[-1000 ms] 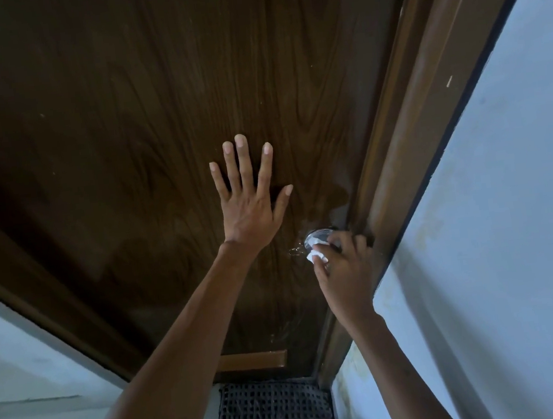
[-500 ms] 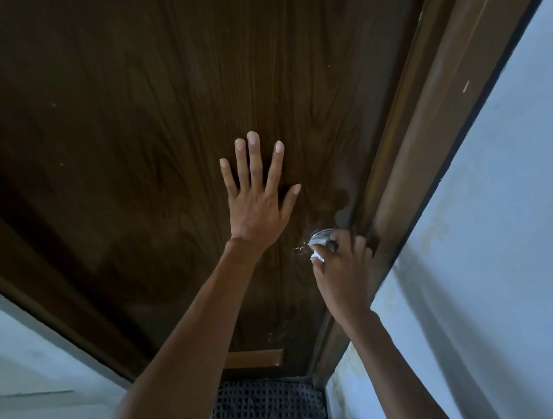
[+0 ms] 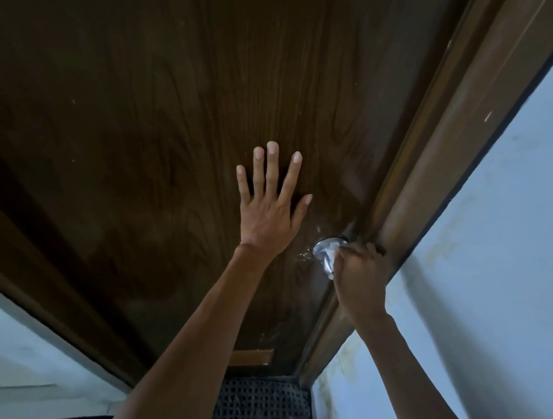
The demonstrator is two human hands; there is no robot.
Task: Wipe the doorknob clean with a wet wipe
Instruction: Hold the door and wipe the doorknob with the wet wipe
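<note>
One woven mat (image 3: 253,415) lies nearest us, below the door (image 3: 120,123). Our right hand (image 3: 359,279) grips the wipe (image 3: 332,254) against the doorknob (image 3: 326,269) beside the door frame (image 3: 434,157); farther on, our left hand (image 3: 269,217) lies flat, fingers (image 3: 273,165) spread, on the wood.

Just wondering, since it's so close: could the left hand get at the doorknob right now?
Probably only partly. The left hand lies flat on the door beside the doorknob with nothing between, but the right hand curls round it, holding the wet wipe against it, leaving only its left side bare.
</note>
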